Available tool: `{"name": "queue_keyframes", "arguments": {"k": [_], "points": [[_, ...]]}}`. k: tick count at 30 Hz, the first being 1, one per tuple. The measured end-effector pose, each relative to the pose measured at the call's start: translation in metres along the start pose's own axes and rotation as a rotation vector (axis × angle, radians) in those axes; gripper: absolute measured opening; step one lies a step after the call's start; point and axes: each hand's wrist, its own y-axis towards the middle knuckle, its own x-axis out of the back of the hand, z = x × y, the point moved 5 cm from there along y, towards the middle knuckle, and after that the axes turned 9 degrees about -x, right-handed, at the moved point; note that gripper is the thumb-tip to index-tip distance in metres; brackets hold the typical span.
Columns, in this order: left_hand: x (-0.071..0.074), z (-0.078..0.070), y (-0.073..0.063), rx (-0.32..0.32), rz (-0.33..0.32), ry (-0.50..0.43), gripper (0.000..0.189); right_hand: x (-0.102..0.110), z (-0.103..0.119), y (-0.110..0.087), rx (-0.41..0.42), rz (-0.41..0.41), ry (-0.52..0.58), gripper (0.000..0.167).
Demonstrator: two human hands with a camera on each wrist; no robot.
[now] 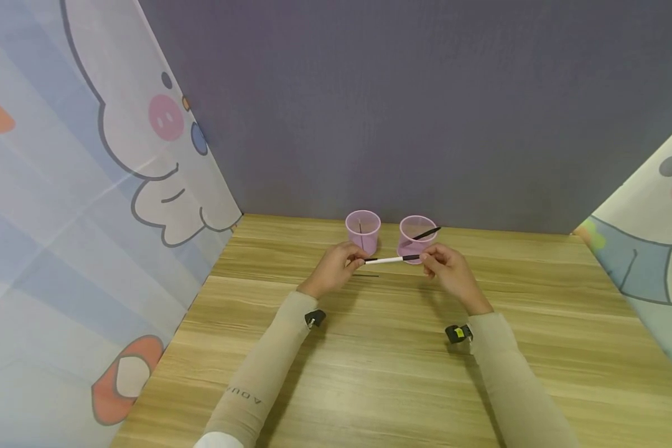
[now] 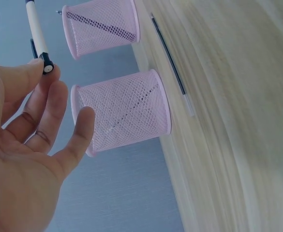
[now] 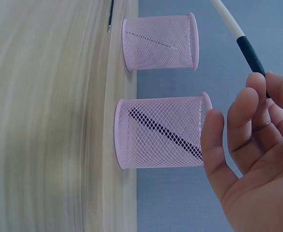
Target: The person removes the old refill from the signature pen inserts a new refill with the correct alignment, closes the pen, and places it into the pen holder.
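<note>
A white and black pen is held level between both hands, above the table. My left hand pinches its clip end between thumb and fingers. At the opposite end, my right hand pinches the pen near its black grip, fingertips covering the point. Just behind stand two pink mesh cups. The left cup has a thin refill leaning inside it; the right cup contains a black pen slanting over its rim. Another thin dark refill lies on the table, partly hidden by my left hand in the head view.
The wood-grain table runs back to a dark grey panel close behind the cups. Cartoon-printed cloths hang along the left and right sides.
</note>
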Motion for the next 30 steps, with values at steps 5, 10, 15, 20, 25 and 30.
{"name": "queue_keyframes", "arguments": {"k": [5,10,15,20,25,30], "points": [[0.002,-0.003,0.003,0.004,0.0,0.012,0.014,0.003,0.004,-0.001,-0.012,-0.014,-0.015,0.024],[0.007,0.001,0.002,0.016,-0.04,0.074,0.017,0.019,0.005,0.0,0.01,-0.079,-0.001,0.023],[0.014,0.008,-0.001,0.024,-0.07,0.091,0.019,0.045,0.006,-0.001,-0.025,-0.183,-0.004,0.028],[0.018,0.007,0.0,0.006,-0.072,0.084,0.017,0.062,0.007,-0.001,-0.075,-0.301,-0.035,0.031],[0.021,0.005,0.0,0.03,-0.07,0.109,0.015,0.065,0.012,-0.001,-0.075,-0.406,-0.112,0.032],[0.022,0.005,-0.001,0.037,-0.07,0.133,0.01,0.065,0.012,0.005,-0.064,-0.444,-0.242,0.032]]}}
